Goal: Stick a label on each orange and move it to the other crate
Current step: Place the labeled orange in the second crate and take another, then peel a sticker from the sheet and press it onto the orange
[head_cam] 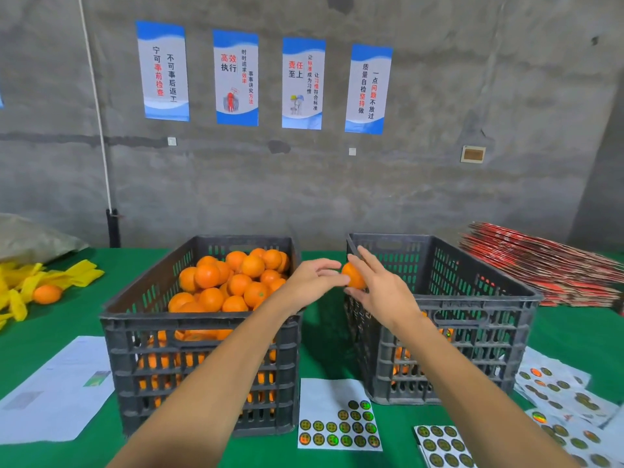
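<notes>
Both hands up between the crates, and there is one orange (pixel 353 275) caught between them. The right hand (pixel 381 292) has it: thumb under the fruit, fingers (pixel 366 261) stretched long over the top and far side, lightly spread, so the orange sits pinched between thumb and fingers. The left hand (pixel 312 276) comes in from the other side, its fingertips (pixel 341 281) touching the orange's near face, the upper fingers fanned out and relaxed above. Whether a label sits under those fingertips, I cannot tell; the hands cover that spot.

The orange hangs just at the near left corner of the right crate (pixel 479 298), level with its rim, right beside the right fingers. Down through that crate's slats a few oranges (pixel 401 354) show at the bottom. Left of the left fingers, the left crate (pixel 141 332) is heaped with oranges (pixel 233 282) almost to the rim.

Below the wrists on the green table (pixel 47 336), a label sheet (pixel 337 423) lies between the crates, several rows of round stickers on it. More sheets (pixel 560 410) fan out under the right forearm's side. White papers (pixel 57 390) lie off to the left.
</notes>
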Demonstrator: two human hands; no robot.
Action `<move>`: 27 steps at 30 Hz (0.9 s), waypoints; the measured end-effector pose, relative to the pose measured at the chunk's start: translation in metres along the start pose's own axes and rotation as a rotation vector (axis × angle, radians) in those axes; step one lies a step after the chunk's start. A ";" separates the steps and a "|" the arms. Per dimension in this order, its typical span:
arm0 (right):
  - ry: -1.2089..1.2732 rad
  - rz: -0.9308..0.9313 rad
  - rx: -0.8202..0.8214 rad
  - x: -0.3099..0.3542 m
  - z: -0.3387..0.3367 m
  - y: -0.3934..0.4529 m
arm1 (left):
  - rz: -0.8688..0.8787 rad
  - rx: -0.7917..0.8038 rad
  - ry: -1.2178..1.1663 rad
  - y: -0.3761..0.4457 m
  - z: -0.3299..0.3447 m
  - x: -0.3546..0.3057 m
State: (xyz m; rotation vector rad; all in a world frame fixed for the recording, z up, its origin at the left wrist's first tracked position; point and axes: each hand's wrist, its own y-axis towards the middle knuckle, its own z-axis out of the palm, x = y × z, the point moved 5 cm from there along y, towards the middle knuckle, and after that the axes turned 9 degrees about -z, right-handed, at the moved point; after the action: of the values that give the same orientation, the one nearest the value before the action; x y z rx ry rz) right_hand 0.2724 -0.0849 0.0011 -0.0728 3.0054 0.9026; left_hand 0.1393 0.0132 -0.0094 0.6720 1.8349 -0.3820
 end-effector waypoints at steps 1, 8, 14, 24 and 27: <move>-0.022 -0.001 -0.002 -0.004 -0.001 -0.002 | 0.003 -0.020 -0.033 0.003 -0.003 0.000; -0.006 0.109 -0.085 -0.036 -0.010 -0.010 | 0.005 -0.388 0.172 0.020 -0.054 0.019; 0.258 0.518 -0.091 -0.077 -0.006 -0.012 | -0.266 -0.279 0.873 0.032 -0.121 0.070; 0.178 0.595 -0.092 -0.083 0.001 -0.004 | -0.489 -0.011 1.039 0.063 -0.145 0.108; 0.179 0.553 -0.143 -0.079 0.000 -0.005 | -0.449 0.010 1.130 0.076 -0.138 0.103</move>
State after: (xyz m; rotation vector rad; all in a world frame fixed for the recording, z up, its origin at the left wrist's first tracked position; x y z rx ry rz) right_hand 0.3520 -0.0853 -0.0008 0.7502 3.1683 1.1980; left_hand 0.0566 0.1767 -0.0523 0.4943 3.0846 -0.3153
